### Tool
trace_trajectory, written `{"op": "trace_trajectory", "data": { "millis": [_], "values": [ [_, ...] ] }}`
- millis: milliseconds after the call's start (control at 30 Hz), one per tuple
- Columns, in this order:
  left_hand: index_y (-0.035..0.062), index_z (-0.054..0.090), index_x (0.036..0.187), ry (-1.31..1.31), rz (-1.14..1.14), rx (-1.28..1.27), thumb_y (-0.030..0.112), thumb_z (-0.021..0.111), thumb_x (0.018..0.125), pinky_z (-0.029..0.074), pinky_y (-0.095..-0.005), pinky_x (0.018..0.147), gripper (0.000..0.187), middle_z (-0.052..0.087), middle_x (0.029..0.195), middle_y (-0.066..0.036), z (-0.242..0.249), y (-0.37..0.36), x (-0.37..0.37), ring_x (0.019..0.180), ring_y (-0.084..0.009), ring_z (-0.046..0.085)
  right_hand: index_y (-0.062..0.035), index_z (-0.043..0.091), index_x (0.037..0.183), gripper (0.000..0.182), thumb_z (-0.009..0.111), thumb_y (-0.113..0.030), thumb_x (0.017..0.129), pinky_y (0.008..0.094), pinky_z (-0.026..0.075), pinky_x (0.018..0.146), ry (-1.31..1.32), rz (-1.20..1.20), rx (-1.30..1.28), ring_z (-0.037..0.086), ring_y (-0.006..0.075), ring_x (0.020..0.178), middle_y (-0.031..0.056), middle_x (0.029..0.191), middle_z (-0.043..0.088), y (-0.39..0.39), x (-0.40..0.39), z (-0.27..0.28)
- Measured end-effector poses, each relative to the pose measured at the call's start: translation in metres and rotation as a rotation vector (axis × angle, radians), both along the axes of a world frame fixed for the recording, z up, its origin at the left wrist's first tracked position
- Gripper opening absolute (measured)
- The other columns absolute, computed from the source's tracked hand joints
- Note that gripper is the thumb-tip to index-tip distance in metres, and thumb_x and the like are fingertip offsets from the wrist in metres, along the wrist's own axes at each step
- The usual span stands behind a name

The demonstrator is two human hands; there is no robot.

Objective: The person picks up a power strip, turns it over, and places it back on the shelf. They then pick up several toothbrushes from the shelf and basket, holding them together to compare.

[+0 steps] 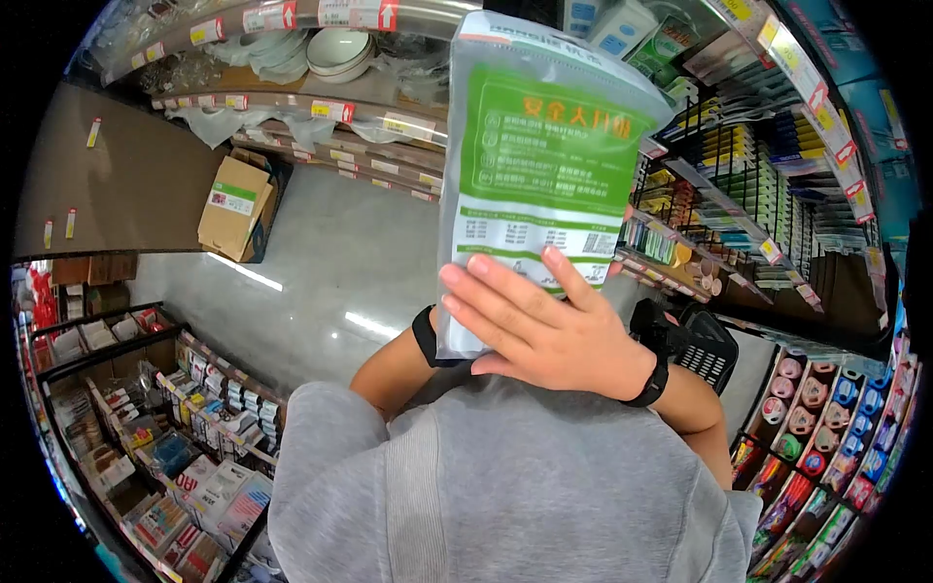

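Note:
A large green-and-grey plastic packet (pixel 554 146) with orange and white printed writing is held up in front of my chest, its face towards me. My right hand (pixel 525 316) lies across its lower front with the fingers stretched out and spread, touching the surface. Behind the packet, my left hand (pixel 616 268) is mostly hidden; only fingertips show past the right edge, supporting it from the back. Each wrist wears a black band. What the packet contains cannot be seen.
Shelves with white bowls (pixel 340 53) stand ahead. Hanging small goods fill a rack (pixel 768 175) at the right. A cardboard box (pixel 235 206) leans by a brown panel, and a black basket (pixel 708 350) is near my right arm. More stocked shelves (pixel 219 408) lie left.

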State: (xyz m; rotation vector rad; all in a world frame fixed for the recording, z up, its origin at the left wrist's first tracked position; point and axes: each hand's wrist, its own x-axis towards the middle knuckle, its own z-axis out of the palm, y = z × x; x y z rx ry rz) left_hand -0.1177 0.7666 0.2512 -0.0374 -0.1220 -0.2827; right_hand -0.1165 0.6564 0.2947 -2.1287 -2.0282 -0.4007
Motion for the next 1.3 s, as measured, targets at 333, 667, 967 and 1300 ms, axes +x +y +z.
{"op": "trace_trajectory", "data": {
  "millis": [333, 667, 967, 1300],
  "values": [
    [0.0043, 0.032, 0.132, 0.023, -0.041, -0.035, 0.051, 0.035, 0.089, 0.038, -0.0417, 0.099, 0.064, 0.043, 0.127, -0.017, 0.007, 0.003, -0.01, 0.116, -0.0328, 0.043, -0.0158, 0.052, 0.12, 0.036, 0.043, -0.026, 0.087, 0.0431, 0.008, 0.109, -0.288, 0.059, 0.117, 0.036, 0.0091, 0.125, -0.0048, 0.13, 0.047, -0.007, -0.006, -0.01],
    [0.0055, 0.025, 0.137, 0.135, -0.077, 0.141, 0.052, 0.036, 0.089, 0.036, -0.0443, 0.099, 0.067, 0.038, 0.132, -0.017, 0.013, -0.003, -0.016, 0.119, -0.0307, 0.04, -0.005, 0.062, 0.098, 0.024, 0.055, -0.008, 0.075, 0.0366, 0.046, 0.082, 0.338, 0.256, 0.399, 0.06, 0.0222, 0.092, 0.0095, 0.098, 0.063, -0.034, 0.017, 0.028],
    [0.0189, 0.027, 0.137, -0.005, -0.091, 0.153, 0.055, 0.039, 0.086, 0.028, -0.0624, 0.096, 0.064, 0.026, 0.141, -0.013, -0.005, -0.001, -0.026, 0.131, -0.0321, 0.023, 0.0015, 0.051, 0.117, 0.038, 0.049, -0.025, 0.09, 0.0317, 0.039, 0.089, 1.934, -0.24, 0.674, 0.053, 0.02, 0.102, 0.011, 0.112, 0.056, -0.052, 0.089, 0.023],
    [0.0169, 0.026, 0.137, 0.168, -0.104, 0.265, 0.052, 0.038, 0.088, 0.031, -0.0597, 0.096, 0.062, 0.03, 0.139, -0.014, -0.001, -0.006, -0.03, 0.128, -0.0323, 0.028, 0.001, 0.06, 0.104, 0.025, 0.056, -0.017, 0.087, 0.0212, 0.045, 0.066, 1.542, -0.348, 0.607, 0.055, 0.0069, 0.078, 0.004, 0.089, 0.063, -0.042, 0.084, 0.047]
  ]
}}
